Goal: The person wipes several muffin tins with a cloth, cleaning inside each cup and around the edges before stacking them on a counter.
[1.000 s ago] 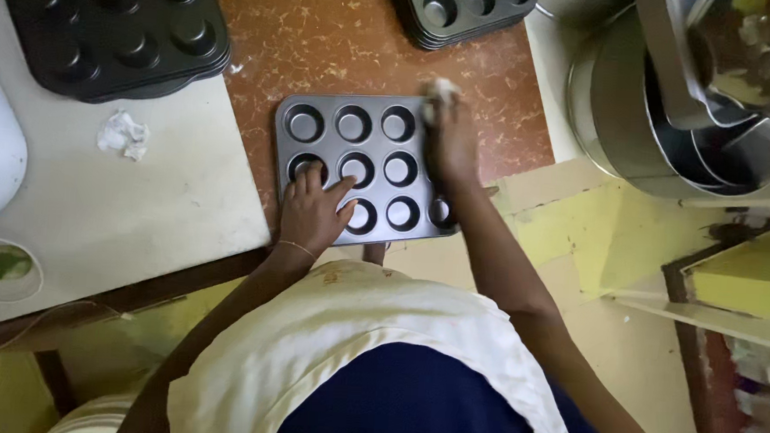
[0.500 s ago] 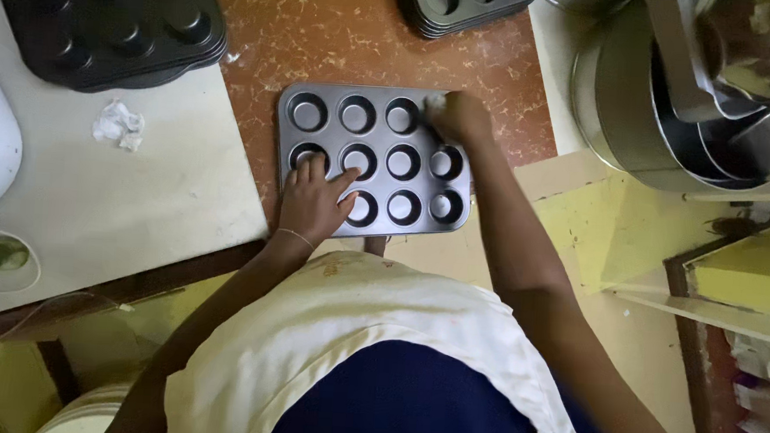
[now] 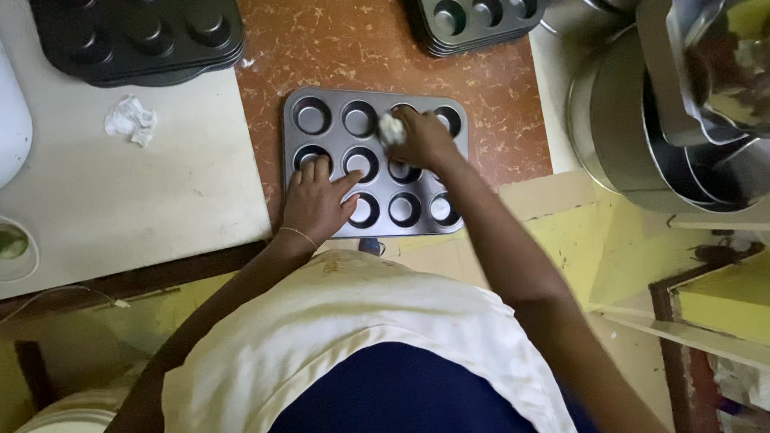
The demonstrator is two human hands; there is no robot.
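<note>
A dark grey muffin tray (image 3: 331, 101) with round cups lies on the red-brown speckled counter (image 3: 342, 38). My left hand (image 3: 317, 200) rests flat on the tray's near left corner, fingers spread over the cups. My right hand (image 3: 420, 137) is closed on a small white wad of paper (image 3: 393, 131) and presses it into a cup in the tray's far row, right of the middle.
A stack of black muffin trays (image 3: 132, 19) sits at the far left, another stack (image 3: 475, 15) at the far middle. A crumpled white paper (image 3: 131, 121) lies on the pale board (image 3: 122, 203). Steel pots and bowls (image 3: 689, 109) crowd the right.
My right hand with the white wad has moved left along the tray's far row, from the far right corner toward the middle cups. My left hand has stayed on the tray.
</note>
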